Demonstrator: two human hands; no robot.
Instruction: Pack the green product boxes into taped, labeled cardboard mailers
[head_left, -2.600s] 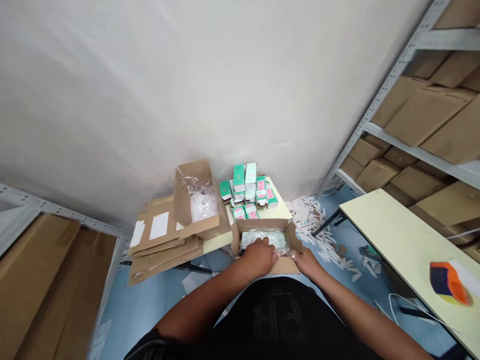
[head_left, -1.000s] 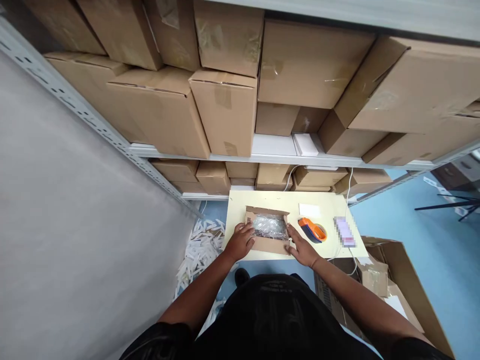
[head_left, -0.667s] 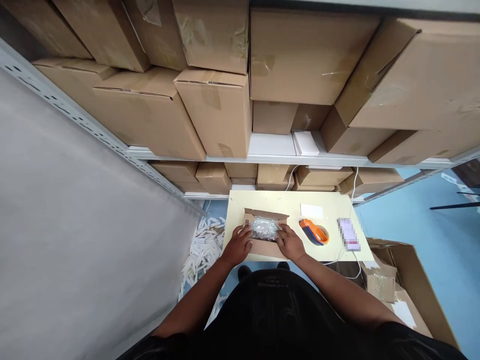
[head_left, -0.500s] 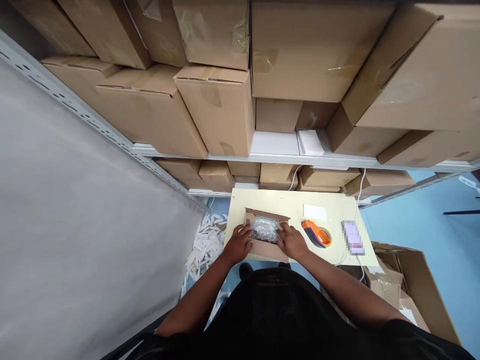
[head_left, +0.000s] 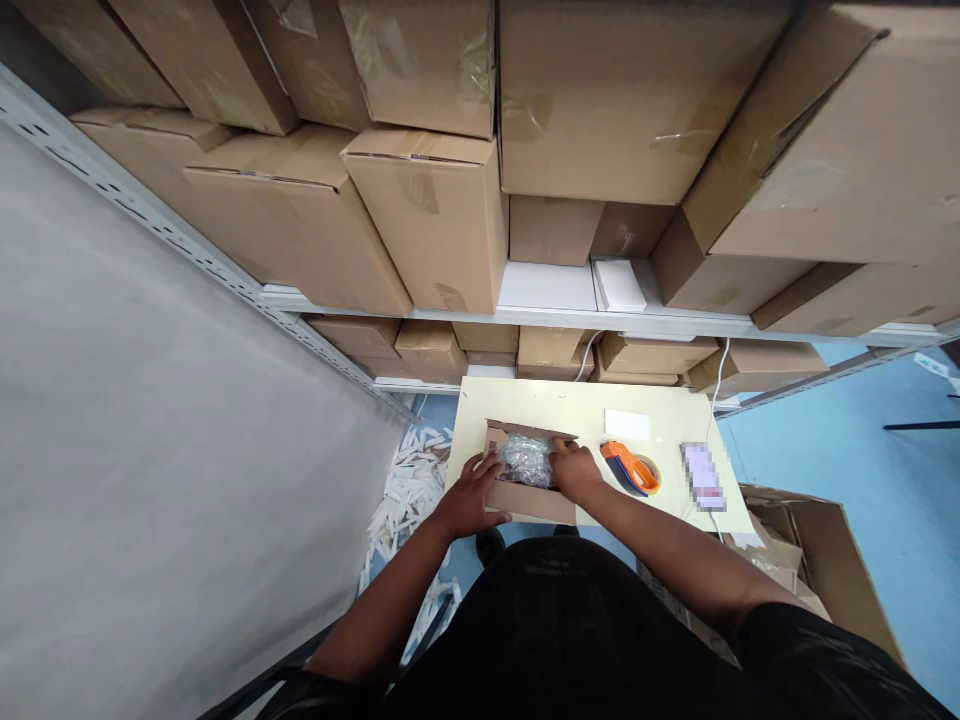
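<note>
- A small brown box [head_left: 525, 492] is sitting open on the near edge of the pale yellow desk [head_left: 675, 415], right in front of the person.
- A shiny bundle of bubble wrap [head_left: 523, 459] is lying inside the box.
- The left hand [head_left: 469, 495] is resting on the box's left end, with its grip spread and the fingers lying flat on the cardboard.
- The right hand [head_left: 574, 470] is pressing on the right side of the bubble wrap. Its fingers are bending over the wrap, and I cannot tell if the grip is pinching it.
- An orange tape roller [head_left: 631, 468] is lying just beside the right hand, and a white card [head_left: 627, 424] is lying behind it.
- A flat blurred thing [head_left: 701, 476] is lying farther right on the desk.
- White paper strips [head_left: 409, 490] are lying all over the blue floor [head_left: 862, 440] to the left of the desk.
- A metal shelf [head_left: 547, 318] is standing behind the desk, holding many big brown cartons [head_left: 600, 100].
- A grey wall [head_left: 150, 450] is filling the left side.
</note>
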